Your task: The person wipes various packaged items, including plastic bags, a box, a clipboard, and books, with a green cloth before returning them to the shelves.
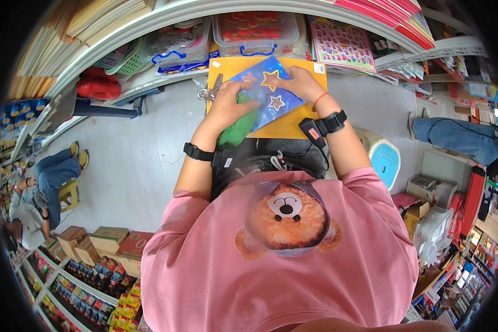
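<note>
A blue star-patterned sheet (269,112) lies at a slant over a yellow board (309,120) on my lap. Three star shapes show on it, one outlined in yellow. My left hand (232,101) rests on the sheet's left part and holds a soft green cloth (237,126) under the palm and thumb. At the sheet's upper right edge, my right hand (305,85) grips it, thumb on top and fingers partly hidden. A metal bulldog clip (207,94) sits at the board's left edge, beside my left hand.
Ahead, shelves hold clear plastic boxes (255,35) and a sticker sheet (342,43). A blue-topped stool (384,166) stands at my right. One seated person (52,178) is far left; another person's jeans (456,137) show at right. Cardboard boxes (108,240) line the lower left.
</note>
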{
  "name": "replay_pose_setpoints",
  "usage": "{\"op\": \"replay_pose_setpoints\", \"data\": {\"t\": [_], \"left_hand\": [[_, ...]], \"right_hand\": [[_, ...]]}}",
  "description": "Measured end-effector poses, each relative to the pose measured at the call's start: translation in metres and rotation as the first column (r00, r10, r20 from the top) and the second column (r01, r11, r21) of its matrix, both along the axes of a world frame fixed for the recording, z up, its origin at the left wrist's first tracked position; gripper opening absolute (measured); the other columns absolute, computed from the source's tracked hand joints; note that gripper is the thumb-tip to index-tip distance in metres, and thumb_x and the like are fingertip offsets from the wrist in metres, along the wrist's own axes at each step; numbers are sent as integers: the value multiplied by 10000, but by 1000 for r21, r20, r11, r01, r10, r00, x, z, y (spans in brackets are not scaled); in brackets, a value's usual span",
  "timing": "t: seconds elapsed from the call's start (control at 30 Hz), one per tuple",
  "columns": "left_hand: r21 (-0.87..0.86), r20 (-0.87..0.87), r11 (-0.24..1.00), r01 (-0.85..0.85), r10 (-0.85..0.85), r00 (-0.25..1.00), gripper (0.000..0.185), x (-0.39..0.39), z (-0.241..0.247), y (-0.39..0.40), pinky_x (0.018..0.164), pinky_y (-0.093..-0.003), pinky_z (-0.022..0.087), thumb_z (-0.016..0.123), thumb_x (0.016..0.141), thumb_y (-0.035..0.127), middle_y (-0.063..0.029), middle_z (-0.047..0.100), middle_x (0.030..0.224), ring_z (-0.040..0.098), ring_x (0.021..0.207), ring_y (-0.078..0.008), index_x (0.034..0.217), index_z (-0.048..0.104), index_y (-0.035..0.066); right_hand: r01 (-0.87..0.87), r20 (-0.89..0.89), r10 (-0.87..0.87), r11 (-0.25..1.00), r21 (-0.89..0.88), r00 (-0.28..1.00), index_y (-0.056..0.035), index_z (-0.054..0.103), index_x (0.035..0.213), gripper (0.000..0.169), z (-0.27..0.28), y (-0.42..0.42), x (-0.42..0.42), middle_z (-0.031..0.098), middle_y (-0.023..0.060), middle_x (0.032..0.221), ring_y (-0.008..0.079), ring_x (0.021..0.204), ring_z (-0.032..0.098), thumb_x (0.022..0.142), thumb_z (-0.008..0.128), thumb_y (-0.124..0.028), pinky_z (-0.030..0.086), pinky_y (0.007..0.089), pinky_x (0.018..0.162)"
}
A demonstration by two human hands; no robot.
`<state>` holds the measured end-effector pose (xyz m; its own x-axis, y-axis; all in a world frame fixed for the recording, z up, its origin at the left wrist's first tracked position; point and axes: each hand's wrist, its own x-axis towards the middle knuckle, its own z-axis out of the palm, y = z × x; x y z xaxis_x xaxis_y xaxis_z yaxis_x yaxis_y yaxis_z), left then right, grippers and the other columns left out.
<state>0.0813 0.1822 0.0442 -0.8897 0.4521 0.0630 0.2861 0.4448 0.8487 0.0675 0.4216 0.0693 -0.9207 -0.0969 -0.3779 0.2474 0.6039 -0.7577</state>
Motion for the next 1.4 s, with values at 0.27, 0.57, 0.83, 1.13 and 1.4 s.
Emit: {"op": "replay_pose_setpoints", "data": {"t": [0.27,0.57,0.83,1.13,1.4], "left_hand": [[101,-1,946,-309,310,951,568,-15,26,-14,961,-394,393,755,743,282,-217,520,1166,494,1113,-335,1156,507,-18],[-248,-248,922,297,-356,901,565,20,1,73,1008,-411,384,671,717,96,-271,452,1293,438,1208,-399,1245,495,-3],[206,54,757,620,-642,765,493,26,26,39,953,-374,413,533,673,-43,-147,579,1109,529,1086,-313,1157,570,42],[386,422,822,-420,248,872,434,8,54,-72,856,-293,458,587,775,56,-88,536,1096,537,991,-178,1187,458,15],[137,-359,890,-434,453,816,432,-5,64,-42,958,-370,415,690,766,79,-186,497,1270,506,1145,-291,1149,499,22]], "right_hand": [[375,180,-352,635,-675,919,-23,561,1189,337,2,73,63,646,72,1046,110,890,623,941,552,-251,517,261,758],[509,397,-368,285,-812,841,-49,444,1322,441,-53,108,115,578,62,1222,194,1069,581,976,470,-321,465,362,948],[543,433,-370,278,-793,822,-51,455,1303,418,-51,108,103,565,67,1240,200,1113,557,972,483,-305,445,381,968],[430,305,-349,373,-822,886,-58,517,1218,323,-48,64,77,612,61,1139,157,967,618,961,519,-254,517,322,853],[386,255,-423,260,-885,869,-50,505,1212,309,-34,56,86,608,69,1131,158,969,614,977,487,-249,520,321,833]]}}
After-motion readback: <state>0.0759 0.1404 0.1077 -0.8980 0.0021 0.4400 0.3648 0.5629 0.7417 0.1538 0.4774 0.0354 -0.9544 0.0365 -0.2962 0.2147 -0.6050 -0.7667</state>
